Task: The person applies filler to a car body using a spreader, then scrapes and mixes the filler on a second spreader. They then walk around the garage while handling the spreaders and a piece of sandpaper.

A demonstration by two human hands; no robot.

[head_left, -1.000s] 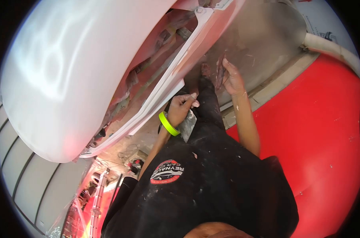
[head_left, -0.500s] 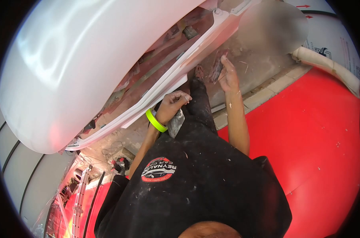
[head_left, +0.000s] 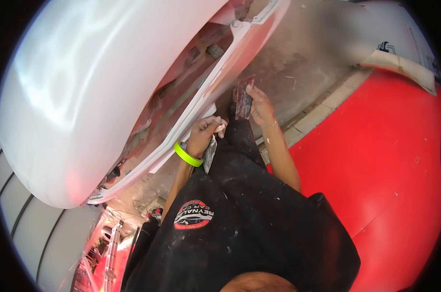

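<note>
My left hand [head_left: 201, 135] is closed, its whitened fingers bent together with a small pale bit [head_left: 220, 128] at the fingertips. A grey, smeared flat plate [head_left: 210, 155] sticks out beneath that hand. Around my left wrist sits a bright yellow-green ring like a tape roll [head_left: 188, 155]. To the right, my right hand [head_left: 262, 108] pinches a flat rectangular spreader-like piece [head_left: 243, 99], stained reddish and grey, by its edge. Both hands are in front of my body, beside the white car panel edge [head_left: 201, 100], apart from each other.
A large white rounded car panel [head_left: 94, 87] fills the left, with an open cavity along its edge. At right lies a glossy red surface [head_left: 376, 160], bordered by a tan strip [head_left: 322, 109]. A ladder [head_left: 112, 255] stands lower left. A blurred patch covers the upper right.
My right hand has moved left, closer to my left hand, and its flat piece now shows its broad side. The view has shifted slightly. Both hands keep their hold.
</note>
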